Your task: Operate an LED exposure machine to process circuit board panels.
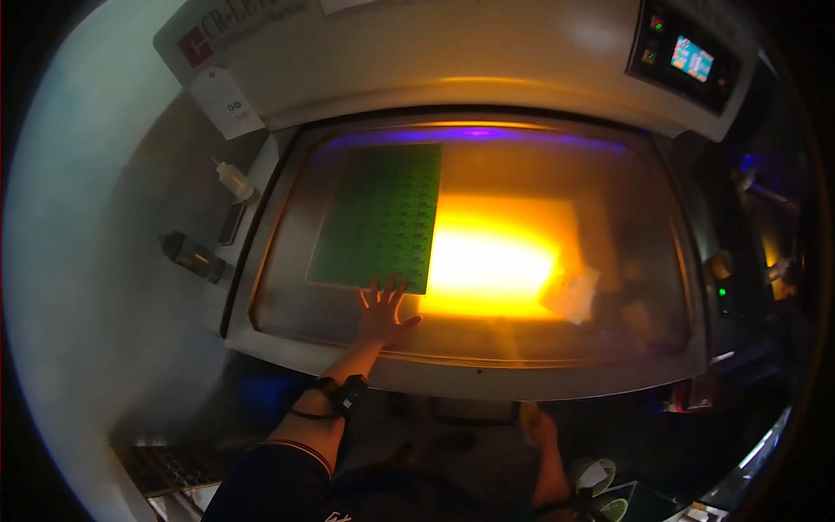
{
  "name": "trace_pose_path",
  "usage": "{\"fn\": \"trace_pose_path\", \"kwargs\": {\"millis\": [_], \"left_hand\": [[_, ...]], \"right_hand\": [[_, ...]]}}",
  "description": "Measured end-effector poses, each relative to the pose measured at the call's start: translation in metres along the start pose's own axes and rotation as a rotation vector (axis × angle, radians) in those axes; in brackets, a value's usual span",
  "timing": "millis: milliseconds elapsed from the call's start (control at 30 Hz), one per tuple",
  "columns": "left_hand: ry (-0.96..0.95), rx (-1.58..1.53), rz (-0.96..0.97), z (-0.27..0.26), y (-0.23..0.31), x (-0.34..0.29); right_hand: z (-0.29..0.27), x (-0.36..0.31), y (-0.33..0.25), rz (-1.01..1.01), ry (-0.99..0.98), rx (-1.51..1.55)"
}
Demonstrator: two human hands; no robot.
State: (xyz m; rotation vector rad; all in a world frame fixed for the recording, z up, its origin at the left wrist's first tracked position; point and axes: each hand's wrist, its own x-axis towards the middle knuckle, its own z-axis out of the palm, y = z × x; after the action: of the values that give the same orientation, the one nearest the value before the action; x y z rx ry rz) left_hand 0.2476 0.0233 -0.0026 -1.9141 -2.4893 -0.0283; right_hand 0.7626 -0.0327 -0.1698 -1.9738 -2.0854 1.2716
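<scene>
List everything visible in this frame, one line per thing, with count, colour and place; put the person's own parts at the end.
machine: 1, pale grey, fills the upper and middle picture.
glass bed: 1, lit yellow-orange at its centre, inside the machine's frame.
green panel: 1, green with a grid of small repeated patterns, on the left part of the bed.
control panel: 1, dark with a small lit screen, upper right of the machine.
paper tag: 1, white, hanging at the machine's upper left.
small bottle: 1, whitish, left of the bed.
dark cylinder: 1, dark, lying left of the bed.
left hand: fingers spread, flat at the panel's lower edge; dark wristband.
right hand: low, below the machine's front edge, dimly lit.
</scene>
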Motion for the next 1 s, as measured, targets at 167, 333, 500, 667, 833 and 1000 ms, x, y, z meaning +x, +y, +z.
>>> {"fn": "trace_pose_path", "kwargs": {"millis": [167,333,500,667,833,1000], "left_hand": [[-0.004,0.036,-0.027,0.005,-0.01,-0.005],[0.013,-0.067,0.011,0.007,0.004,0.004],[0.065,-0.032,0.005,0.008,-0.001,-0.001],[-0.284,-0.261,-0.106,-0.021,0.013,0.004],[-0.095,-0.686,0.633,-0.073,0.029,-0.045],[-0.362,-0.345,0.43,-0.121,-0.042,-0.12]], "right_hand": [[0.028,-0.19,0.035,0.435,-0.007,1.216],[-0.007,-0.299,0.005,0.6,0.33,0.992],[-0.076,-0.319,0.013,0.471,0.649,0.62],[-0.162,-0.267,-0.011,0.104,0.65,0.16],[-0.222,-0.177,-0.176,-0.501,0.427,-0.426],[-0.176,-0.105,-0.36,-0.867,0.139,-0.613]]}}
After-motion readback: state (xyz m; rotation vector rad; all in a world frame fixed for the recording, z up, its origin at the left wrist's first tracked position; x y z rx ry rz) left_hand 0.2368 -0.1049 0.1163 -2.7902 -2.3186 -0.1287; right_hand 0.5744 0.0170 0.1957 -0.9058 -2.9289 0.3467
